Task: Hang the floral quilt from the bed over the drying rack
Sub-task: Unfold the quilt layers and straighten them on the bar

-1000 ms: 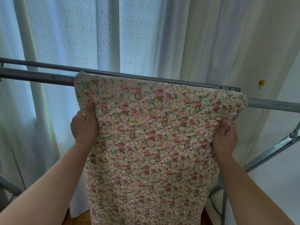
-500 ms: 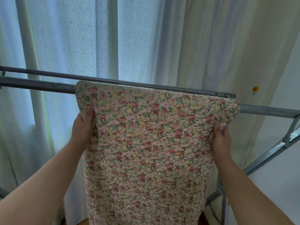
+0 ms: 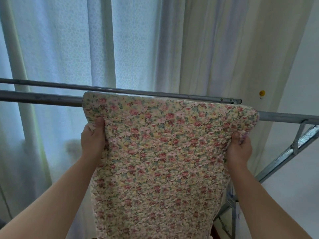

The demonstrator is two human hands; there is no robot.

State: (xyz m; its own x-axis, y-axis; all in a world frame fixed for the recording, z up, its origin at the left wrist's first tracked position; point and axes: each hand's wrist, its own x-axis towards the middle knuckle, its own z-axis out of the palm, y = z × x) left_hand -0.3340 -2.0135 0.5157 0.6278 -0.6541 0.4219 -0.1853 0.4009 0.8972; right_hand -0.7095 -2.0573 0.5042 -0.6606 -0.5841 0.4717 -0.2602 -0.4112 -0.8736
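Note:
The floral quilt (image 3: 160,152), folded and patterned with small red and yellow flowers, is draped over the near grey bar of the drying rack (image 3: 41,99). Its front half hangs down toward me. My left hand (image 3: 93,137) grips the quilt's left edge just below the bar, thumb on the front. My right hand (image 3: 239,147) grips the right edge at about the same height. The part of the quilt behind the bar is hidden.
A second, thinner rack bar (image 3: 51,83) runs just behind the first. The rack's slanted metal side frame (image 3: 293,149) descends at the right. White sheer curtains (image 3: 69,49) hang close behind, and a white wall (image 3: 302,66) stands at the right.
The view has tilted up, so the rack and quilt sit lower in the frame. Both hands keep their grip on the quilt's edges just below the bar.

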